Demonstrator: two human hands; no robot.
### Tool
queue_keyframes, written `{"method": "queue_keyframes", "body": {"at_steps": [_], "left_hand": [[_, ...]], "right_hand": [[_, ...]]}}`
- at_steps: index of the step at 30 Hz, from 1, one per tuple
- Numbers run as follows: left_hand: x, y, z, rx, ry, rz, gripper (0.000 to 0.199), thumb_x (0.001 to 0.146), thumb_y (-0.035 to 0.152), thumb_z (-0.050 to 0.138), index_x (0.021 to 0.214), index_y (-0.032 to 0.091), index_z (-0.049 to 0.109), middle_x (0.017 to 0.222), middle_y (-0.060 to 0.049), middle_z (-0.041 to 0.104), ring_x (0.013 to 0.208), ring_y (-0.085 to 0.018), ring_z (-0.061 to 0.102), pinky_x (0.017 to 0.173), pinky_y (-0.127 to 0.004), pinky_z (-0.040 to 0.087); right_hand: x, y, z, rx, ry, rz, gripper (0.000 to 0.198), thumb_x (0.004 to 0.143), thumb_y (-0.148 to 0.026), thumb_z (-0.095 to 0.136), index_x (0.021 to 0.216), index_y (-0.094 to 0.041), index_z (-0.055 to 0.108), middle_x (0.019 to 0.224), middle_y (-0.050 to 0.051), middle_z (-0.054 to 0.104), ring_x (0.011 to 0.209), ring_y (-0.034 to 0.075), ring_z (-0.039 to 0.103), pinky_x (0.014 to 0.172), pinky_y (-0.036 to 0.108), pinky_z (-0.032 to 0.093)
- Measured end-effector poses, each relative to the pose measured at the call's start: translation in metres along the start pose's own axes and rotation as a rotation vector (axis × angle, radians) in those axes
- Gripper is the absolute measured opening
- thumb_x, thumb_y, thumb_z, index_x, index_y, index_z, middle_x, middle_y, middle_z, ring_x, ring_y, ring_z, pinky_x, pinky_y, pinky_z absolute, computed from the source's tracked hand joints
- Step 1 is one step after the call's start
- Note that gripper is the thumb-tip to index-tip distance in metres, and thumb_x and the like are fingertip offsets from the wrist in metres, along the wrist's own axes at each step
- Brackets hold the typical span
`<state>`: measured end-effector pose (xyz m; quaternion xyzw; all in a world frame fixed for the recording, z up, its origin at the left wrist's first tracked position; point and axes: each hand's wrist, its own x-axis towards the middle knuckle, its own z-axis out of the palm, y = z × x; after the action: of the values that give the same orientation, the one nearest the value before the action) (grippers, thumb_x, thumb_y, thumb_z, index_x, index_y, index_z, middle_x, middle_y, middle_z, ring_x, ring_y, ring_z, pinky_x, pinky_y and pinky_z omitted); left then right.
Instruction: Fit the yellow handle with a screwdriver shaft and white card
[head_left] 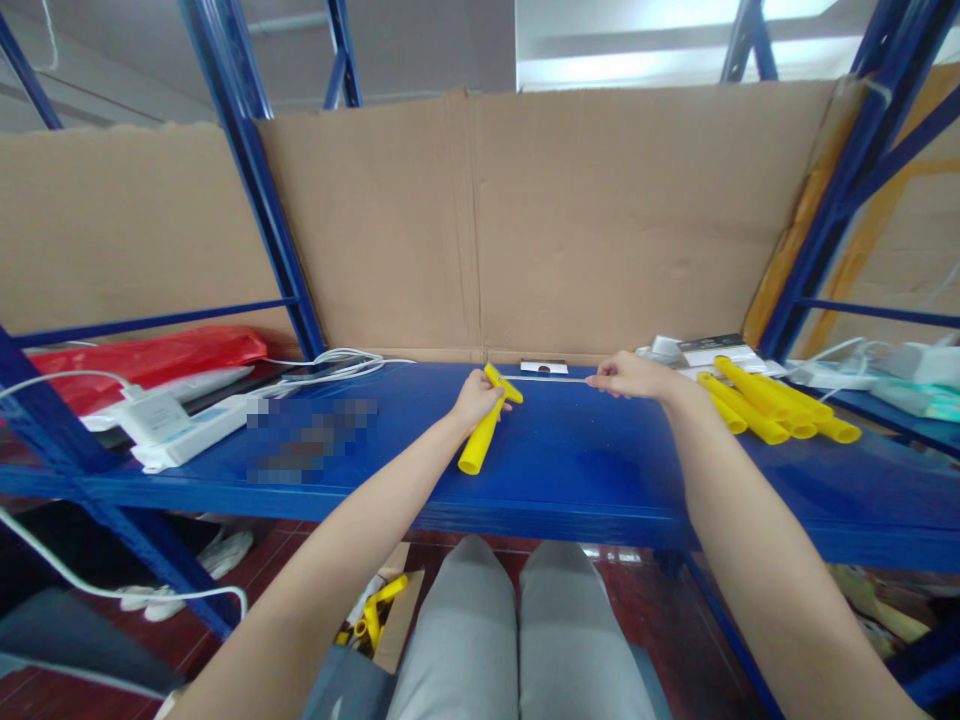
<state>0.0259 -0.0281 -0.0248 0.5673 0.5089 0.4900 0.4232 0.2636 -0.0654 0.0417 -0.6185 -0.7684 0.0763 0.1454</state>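
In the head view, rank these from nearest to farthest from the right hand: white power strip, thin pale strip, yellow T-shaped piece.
1. Thin pale strip: in the right hand's fingers.
2. Yellow T-shaped piece: to the left, in the left hand.
3. White power strip: far left.

Ceiling light glares at upper right, wide-angle distortion stretches the edges, and pixelation blots the shelf.
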Motion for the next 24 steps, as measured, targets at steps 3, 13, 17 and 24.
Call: {"method": "queue_keyframes", "body": {"at_steps": [3, 13, 17, 24], "left_hand": [[0.0001, -0.0005, -0.0002, -0.004, -0.004, 0.003, 0.023, 0.085, 0.001, 0.049, 0.102, 0.014, 0.043, 0.078, -0.006, 0.072, 0.048, -0.011, 0.062, 0.042, -0.019, 0.042], [-0.0012, 0.0019, 0.0, 0.041, 0.003, -0.001, 0.022, 0.086, 0.003, 0.05, 0.1, 0.017, 0.039, 0.085, -0.007, 0.072, 0.048, -0.008, 0.061, 0.043, -0.016, 0.042], [-0.0019, 0.0026, -0.002, 0.081, -0.003, 0.028, 0.022, 0.087, 0.005, 0.051, 0.1, 0.018, 0.039, 0.08, -0.005, 0.071, 0.048, -0.007, 0.061, 0.045, -0.015, 0.043], [0.0029, 0.0084, -0.0087, 0.139, 0.076, 0.149, 0.022, 0.084, 0.004, 0.053, 0.095, 0.019, 0.042, 0.091, -0.003, 0.069, 0.049, -0.005, 0.058, 0.048, -0.015, 0.042]], "right_hand": [[-0.0006, -0.0008, -0.0001, -0.004, -0.001, 0.004, 0.031, 0.083, -0.039, 0.055, 0.061, -0.018, 0.058, 0.056, 0.003, 0.06, 0.053, 0.013, 0.056, 0.052, 0.023, 0.04], [-0.0003, 0.0006, 0.0008, -0.006, -0.008, 0.001, 0.031, 0.085, -0.039, 0.052, 0.064, -0.017, 0.059, 0.057, 0.003, 0.062, 0.051, 0.012, 0.056, 0.051, 0.022, 0.041], [-0.0003, 0.0006, 0.0004, 0.012, -0.026, -0.011, 0.035, 0.085, -0.045, 0.051, 0.062, -0.018, 0.057, 0.055, 0.004, 0.061, 0.05, 0.013, 0.056, 0.05, 0.023, 0.041], [-0.0003, 0.0006, 0.0039, 0.005, 0.028, -0.037, 0.028, 0.077, -0.046, 0.063, 0.074, -0.019, 0.057, 0.063, 0.003, 0.065, 0.057, 0.014, 0.058, 0.053, 0.023, 0.041]]}}
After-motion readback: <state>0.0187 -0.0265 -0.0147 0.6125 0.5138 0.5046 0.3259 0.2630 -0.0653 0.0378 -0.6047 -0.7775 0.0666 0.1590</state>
